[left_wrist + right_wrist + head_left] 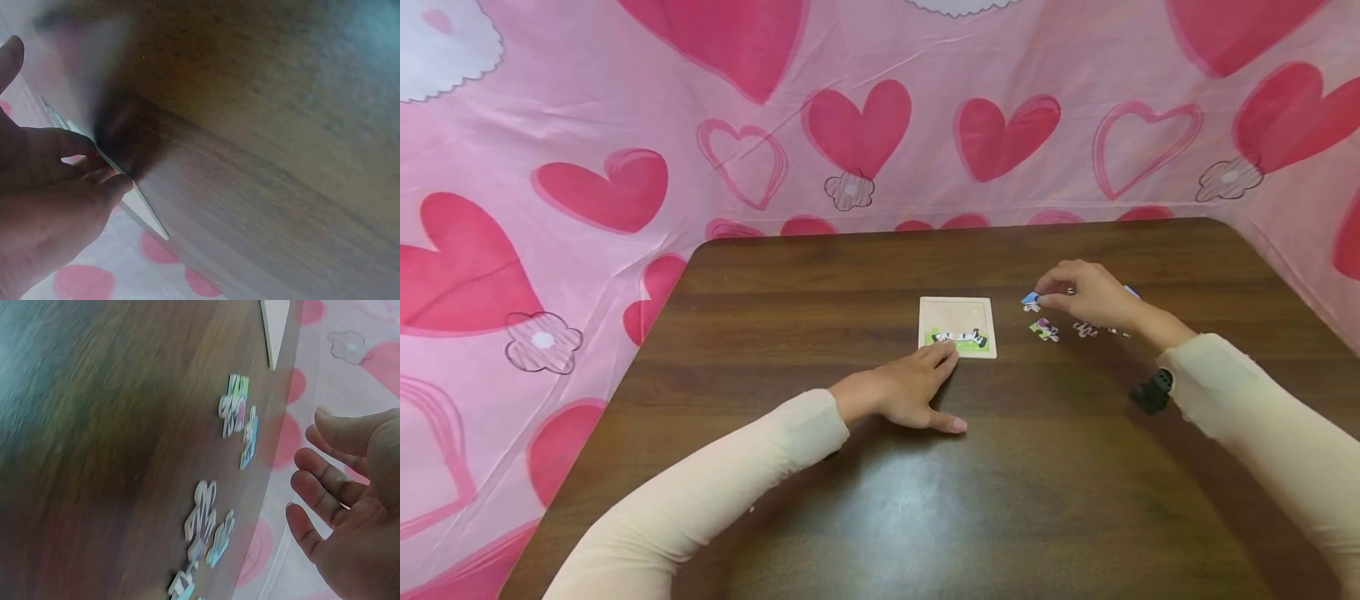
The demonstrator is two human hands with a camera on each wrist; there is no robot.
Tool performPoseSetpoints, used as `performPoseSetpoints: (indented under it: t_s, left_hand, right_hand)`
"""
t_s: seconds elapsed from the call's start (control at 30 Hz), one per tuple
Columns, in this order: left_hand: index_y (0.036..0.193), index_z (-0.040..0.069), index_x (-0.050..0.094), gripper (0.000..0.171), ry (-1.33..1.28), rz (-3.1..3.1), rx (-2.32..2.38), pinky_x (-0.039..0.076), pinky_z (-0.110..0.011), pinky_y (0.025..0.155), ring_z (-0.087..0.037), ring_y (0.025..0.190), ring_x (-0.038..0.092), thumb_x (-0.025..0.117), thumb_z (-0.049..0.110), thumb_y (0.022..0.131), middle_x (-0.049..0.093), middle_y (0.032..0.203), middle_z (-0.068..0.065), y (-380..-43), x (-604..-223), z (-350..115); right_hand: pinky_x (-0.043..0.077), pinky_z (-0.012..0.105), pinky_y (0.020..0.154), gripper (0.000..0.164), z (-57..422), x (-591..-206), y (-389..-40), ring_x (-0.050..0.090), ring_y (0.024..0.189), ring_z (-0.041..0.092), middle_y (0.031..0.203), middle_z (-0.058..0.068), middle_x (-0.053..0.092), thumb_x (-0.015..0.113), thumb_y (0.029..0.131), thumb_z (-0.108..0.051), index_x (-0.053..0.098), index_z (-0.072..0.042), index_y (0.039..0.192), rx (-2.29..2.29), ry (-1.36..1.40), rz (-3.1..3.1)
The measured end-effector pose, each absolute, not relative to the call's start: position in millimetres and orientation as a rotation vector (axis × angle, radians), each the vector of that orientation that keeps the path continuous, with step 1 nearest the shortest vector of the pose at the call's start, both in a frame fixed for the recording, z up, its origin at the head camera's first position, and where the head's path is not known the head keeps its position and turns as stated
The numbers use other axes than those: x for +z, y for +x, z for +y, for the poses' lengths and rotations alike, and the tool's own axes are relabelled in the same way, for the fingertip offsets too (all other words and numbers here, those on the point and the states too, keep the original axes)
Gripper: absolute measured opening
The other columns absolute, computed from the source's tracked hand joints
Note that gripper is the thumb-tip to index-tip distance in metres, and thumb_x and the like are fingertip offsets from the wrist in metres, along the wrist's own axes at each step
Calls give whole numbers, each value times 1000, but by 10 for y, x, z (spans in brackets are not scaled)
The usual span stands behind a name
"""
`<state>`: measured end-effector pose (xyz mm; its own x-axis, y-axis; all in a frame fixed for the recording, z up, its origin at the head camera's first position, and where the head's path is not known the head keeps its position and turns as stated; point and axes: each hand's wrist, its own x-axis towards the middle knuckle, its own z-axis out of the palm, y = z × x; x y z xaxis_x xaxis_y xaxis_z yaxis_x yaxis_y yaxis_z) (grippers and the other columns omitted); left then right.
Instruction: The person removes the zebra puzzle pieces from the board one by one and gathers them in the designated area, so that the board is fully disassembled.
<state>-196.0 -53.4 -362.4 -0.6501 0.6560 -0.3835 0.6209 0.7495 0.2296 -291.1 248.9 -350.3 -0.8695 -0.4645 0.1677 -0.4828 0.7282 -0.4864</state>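
Note:
A square wooden puzzle board (957, 312) lies on the table with a green and zebra-striped strip along its near side. My left hand (916, 392) rests its fingertips on the board's near edge, thumb spread away on the table. My right hand (1090, 292) hovers over loose jigsaw pieces, fingers gently bent and nothing between them in the right wrist view. Closest to its fingertips is a blue-edged piece (1030, 302). Just nearer lies a green and purple piece (1043, 330). A striped piece (201, 512) lies farther right, partly under the hand in the head view.
A light blue piece (221, 540) and a striped piece (181, 586) also lie on the brown wooden table (910, 508). Pink heart-printed cloth (925, 50) hangs behind the table and along its sides. A black device (1152, 392) sits at the right wrist.

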Motion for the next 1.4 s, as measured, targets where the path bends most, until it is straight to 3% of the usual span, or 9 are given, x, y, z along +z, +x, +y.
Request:
performPoseSetpoints:
  t_s: [0.3,0.67,1.03,1.4]
  left_hand:
    - [154,4,4,104,1010,2509,24,5,-31,117,-22,148,-5,45,73,86,-6,161,-10,-1945,-3624,-513]
    - [154,5,11,103,1036,2528,38,20,-32,115,-20,143,13,46,73,85,11,160,-6,-1967,-3635,-529]
    - [155,9,4,106,991,2504,82,12,-34,117,-18,147,-1,46,75,84,-1,162,-5,-1948,-3647,-565]
    - [155,11,4,106,984,2487,99,12,-33,117,-16,147,-3,46,76,83,-3,162,-3,-1957,-3630,-585]
  right_hand:
    - [42,41,77,14,2346,-3560,-2939,53,87,25,94,8,67,71,87,-9,71,-4,100,879,878,-2861]
    - [45,46,80,19,2147,-3552,-2919,55,91,26,98,9,66,70,89,-14,70,-3,105,905,935,-2908]
    - [46,50,84,18,2027,-3585,-2911,57,96,30,98,9,65,70,89,-12,70,-4,105,952,926,-2920]
    - [45,47,82,18,1897,-3620,-2942,56,91,28,93,8,64,71,87,-7,70,-4,104,946,991,-2908]
